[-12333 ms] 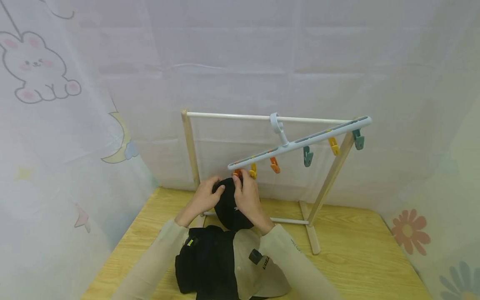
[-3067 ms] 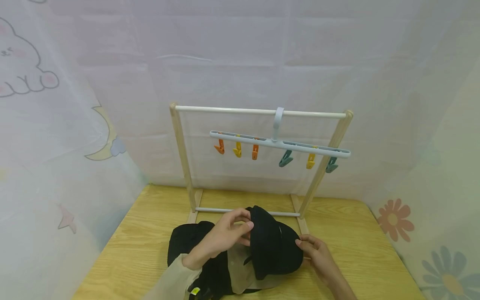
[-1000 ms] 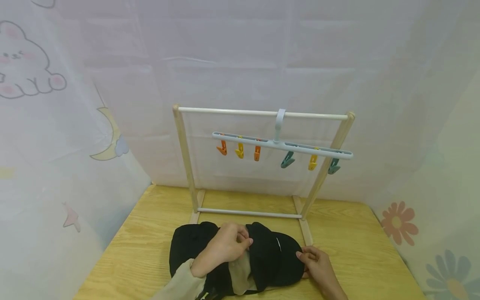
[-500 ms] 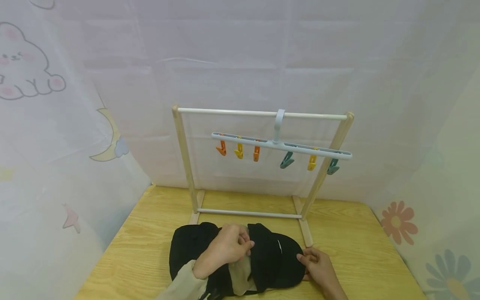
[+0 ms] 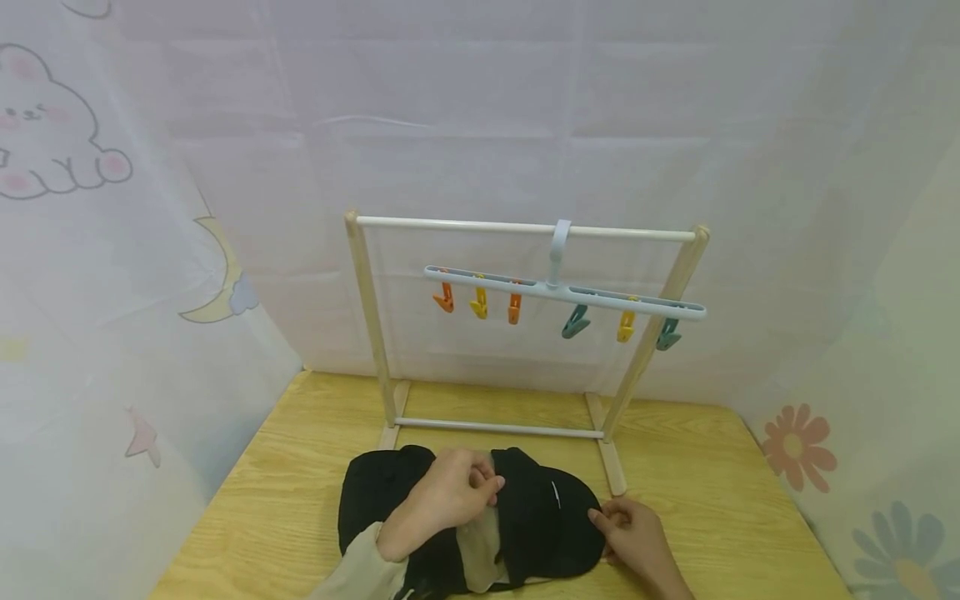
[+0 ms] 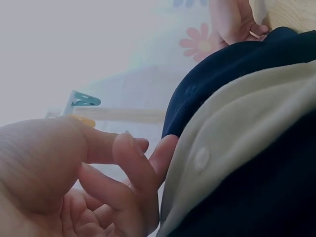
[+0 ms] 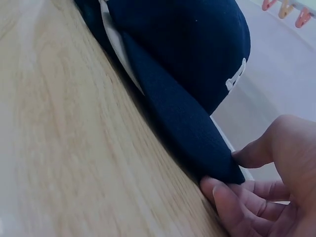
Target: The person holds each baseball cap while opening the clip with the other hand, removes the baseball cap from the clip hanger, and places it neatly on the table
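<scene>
A black cap (image 5: pixel 551 521) with a small white mark lies at the right end of a row of caps, its brim to the right. My right hand (image 5: pixel 637 533) pinches the brim's edge between thumb and fingers, seen closely in the right wrist view. Beneath this cap shows part of a beige cap (image 5: pixel 480 550), and further left lies another black cap (image 5: pixel 371 496). My left hand (image 5: pixel 450 496) hovers over the beige part with loosely bent fingers, holding nothing. In the left wrist view one fingertip is right at the edge of the caps.
Behind the caps stands a wooden rack (image 5: pixel 367 317) with a white top rail (image 5: pixel 465 223). From the rail hangs a pale blue clip hanger (image 5: pixel 555 290) bearing orange, yellow and green clips. All stand on a wood-grain table (image 5: pixel 712 483), with printed curtains around it.
Earlier both hands were at the hanger's left clip with the black cap, the hanger tilted. Since then the cap came down onto the row and was lowered flat. The last second shows hardly any movement.
</scene>
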### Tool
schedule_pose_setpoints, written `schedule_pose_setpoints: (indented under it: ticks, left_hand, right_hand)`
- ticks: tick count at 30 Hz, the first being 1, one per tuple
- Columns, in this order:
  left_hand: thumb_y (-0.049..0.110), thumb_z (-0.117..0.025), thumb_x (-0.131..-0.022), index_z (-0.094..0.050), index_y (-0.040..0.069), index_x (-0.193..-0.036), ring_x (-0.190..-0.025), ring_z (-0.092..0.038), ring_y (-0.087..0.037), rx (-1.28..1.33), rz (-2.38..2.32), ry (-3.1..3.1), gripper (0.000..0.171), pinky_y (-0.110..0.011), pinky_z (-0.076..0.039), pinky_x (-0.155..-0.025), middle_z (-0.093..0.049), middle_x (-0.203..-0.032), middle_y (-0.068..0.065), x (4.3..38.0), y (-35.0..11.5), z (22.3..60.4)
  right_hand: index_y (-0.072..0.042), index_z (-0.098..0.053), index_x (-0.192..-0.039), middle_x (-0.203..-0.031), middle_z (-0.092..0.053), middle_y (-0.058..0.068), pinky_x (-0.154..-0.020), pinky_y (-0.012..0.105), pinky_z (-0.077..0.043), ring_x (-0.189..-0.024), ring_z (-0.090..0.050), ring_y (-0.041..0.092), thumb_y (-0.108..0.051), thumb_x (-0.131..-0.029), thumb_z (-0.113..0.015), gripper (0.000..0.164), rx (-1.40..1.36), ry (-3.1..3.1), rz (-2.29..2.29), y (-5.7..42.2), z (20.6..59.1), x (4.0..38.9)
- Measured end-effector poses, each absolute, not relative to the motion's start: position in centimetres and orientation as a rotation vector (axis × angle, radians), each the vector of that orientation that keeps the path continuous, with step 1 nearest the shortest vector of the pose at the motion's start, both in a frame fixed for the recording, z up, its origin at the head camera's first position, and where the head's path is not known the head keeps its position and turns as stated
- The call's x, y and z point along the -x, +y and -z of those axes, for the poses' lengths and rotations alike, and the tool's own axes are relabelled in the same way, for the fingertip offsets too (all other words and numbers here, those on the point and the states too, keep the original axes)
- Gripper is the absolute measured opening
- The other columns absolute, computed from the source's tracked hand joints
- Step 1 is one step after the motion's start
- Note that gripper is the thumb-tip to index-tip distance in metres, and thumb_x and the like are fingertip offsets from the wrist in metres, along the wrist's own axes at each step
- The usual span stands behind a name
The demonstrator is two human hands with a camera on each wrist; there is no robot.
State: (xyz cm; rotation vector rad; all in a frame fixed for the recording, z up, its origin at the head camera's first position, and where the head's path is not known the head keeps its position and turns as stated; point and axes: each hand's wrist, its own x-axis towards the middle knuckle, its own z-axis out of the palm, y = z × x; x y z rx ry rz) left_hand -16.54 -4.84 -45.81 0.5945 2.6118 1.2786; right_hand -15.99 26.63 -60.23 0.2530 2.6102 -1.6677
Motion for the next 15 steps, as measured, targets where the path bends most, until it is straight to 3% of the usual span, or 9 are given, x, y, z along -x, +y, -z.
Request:
schedule_pose_setpoints:
  ticks: [8,15]
  left_hand:
    - [0.020,-0.072,-0.104,-0.078,0.013,-0.101,-0.076,-0.069,-0.003,-0.694,-1.260,2.698,0.010,-0.025,-0.056,-0.065,-0.076,-0.086,0.007,16.9,-6.2,45.2]
    - [0.028,-0.068,-0.107,-0.073,0.010,-0.122,-0.084,-0.071,-0.009,-0.683,-1.176,2.818,0.024,-0.028,-0.059,-0.072,-0.078,-0.106,0.000,17.3,-8.2,44.7]
  right_hand:
    - [-0.003,-0.073,-0.097,-0.067,-0.062,0.003,-0.047,0.029,-0.053,-0.048,-0.063,0.018,-0.019,-0.097,-0.079,0.017,-0.181,2.731,1.518,26.8,59.9,16.1]
    - [-0.008,-0.076,-0.097,-0.076,-0.066,0.000,-0.060,0.024,-0.048,-0.064,-0.057,0.011,-0.027,-0.095,-0.082,0.020,-0.131,2.884,1.375,27.8,59.3,16.5]
